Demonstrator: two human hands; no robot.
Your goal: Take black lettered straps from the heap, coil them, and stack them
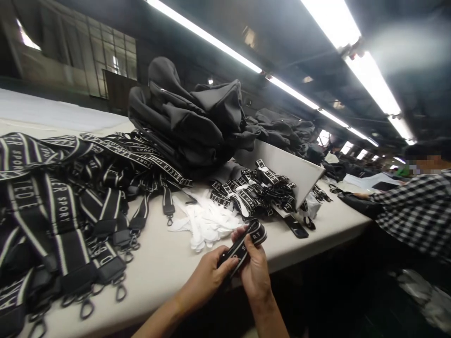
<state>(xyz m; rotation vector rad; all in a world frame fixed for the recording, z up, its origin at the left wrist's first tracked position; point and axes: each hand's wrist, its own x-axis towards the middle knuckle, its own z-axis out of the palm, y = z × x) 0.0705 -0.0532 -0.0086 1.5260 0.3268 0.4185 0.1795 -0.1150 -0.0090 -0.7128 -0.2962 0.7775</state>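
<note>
Both my hands grip one black webbing strap [243, 249] with white edge stripes and white lettering, folded over on itself just past the table's front edge. My left hand [213, 267] is closed on its lower left end, thumb on top. Around the upper right part, where a loop sticks up, my right hand [256, 267] is closed with its thumb over the webbing. Just beyond my hands lies a heap of white strips [207, 223]. Behind it are bundled, folded straps [243, 195] with the same lettering.
Long straps with metal snap hooks [63, 225] cover the table's left side. Black padded bags [197, 117] are piled at the back. A grey-white board [282, 164] leans by the bundles, with a phone [296, 226] near the edge. A person in a checked shirt [416, 211] works at right.
</note>
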